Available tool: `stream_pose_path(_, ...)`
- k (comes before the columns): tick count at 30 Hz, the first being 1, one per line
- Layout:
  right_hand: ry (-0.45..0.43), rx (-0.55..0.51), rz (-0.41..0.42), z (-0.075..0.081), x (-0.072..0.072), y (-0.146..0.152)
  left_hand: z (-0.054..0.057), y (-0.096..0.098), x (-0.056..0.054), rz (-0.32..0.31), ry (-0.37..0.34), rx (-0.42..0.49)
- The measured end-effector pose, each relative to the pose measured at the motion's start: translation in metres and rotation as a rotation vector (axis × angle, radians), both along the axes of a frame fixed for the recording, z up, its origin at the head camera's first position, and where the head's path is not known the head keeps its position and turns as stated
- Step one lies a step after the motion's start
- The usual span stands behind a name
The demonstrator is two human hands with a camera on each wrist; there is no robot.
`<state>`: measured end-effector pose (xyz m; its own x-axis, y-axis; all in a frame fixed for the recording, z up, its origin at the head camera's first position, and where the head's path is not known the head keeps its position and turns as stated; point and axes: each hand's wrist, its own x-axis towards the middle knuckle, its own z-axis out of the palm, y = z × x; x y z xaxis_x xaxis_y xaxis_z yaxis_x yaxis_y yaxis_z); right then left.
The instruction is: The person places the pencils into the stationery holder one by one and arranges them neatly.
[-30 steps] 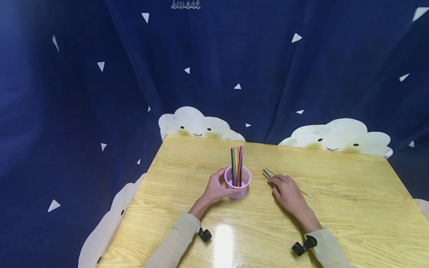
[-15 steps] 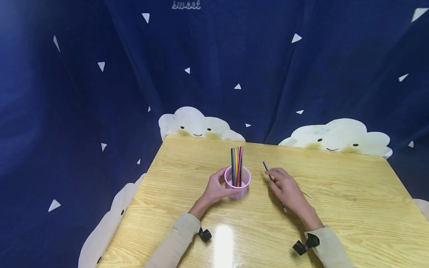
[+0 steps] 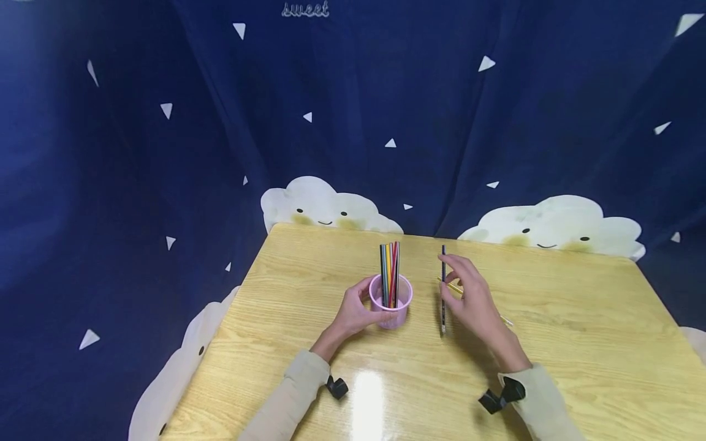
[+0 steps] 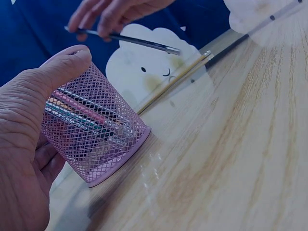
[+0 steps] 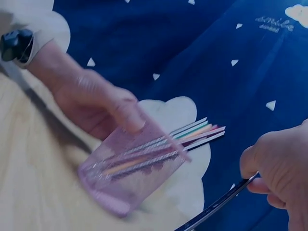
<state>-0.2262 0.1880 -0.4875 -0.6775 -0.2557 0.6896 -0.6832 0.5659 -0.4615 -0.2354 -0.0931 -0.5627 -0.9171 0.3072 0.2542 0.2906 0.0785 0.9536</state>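
A pink mesh pencil cup stands on the table, gripped round its side by my left hand, thumb near the rim. Several coloured pencils lean together inside it, and their lower ends show through the mesh in the left wrist view. To the right of the cup, my right hand pinches a dark pencil between thumb and fingers, raised over the table. Behind that hand a yellow pencil lies on the wood, its middle covered by the hand in the head view.
The light wooden table reaches back to a dark blue curtain printed with white triangles and smiling clouds. A black wrist camera sits at the left cuff, another camera at the right.
My right hand has picked the dark pencil up from beside the yellow one and turned it to point away from me. The left hand and cup have stayed put.
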Motion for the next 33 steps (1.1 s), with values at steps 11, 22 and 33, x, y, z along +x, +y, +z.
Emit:
stream_pose_path(11, 0.148, -0.204, 0.006, 0.042, 0.001, -0.021, 0.0, 0.0, -0.001, -0.005, -0.01, 0.029)
stream_pose_path(22, 0.195, -0.26, 0.036, 0.059, -0.001, -0.045, 0.009, 0.002, 0.001, -0.024, -0.032, 0.056)
stream_pose_path(33, 0.211, -0.275, 0.105, 0.049, -0.006, -0.068, 0.004, 0.001, 0.0, 0.0, -0.01, 0.024)
